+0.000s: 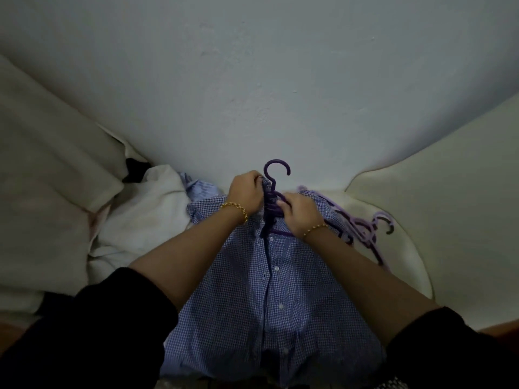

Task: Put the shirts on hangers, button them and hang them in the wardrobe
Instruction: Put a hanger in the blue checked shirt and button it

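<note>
A blue-and-white checked shirt (pixel 269 293) lies front up before me, its placket with white buttons running down the middle. A dark purple hanger (pixel 276 171) sits inside its neck, hook pointing away from me. My left hand (pixel 248 192) grips the left side of the collar by the hanger's neck. My right hand (pixel 299 211) pinches the right collar edge against the hanger. Both wrists wear gold bracelets.
Several lilac and purple hangers (pixel 365 228) lie in a pile to the right on a pale cushion (pixel 407 248). A white garment (pixel 140 214) and a light blue striped shirt (pixel 200 189) are heaped on the left. A plain wall (pixel 252 80) rises behind.
</note>
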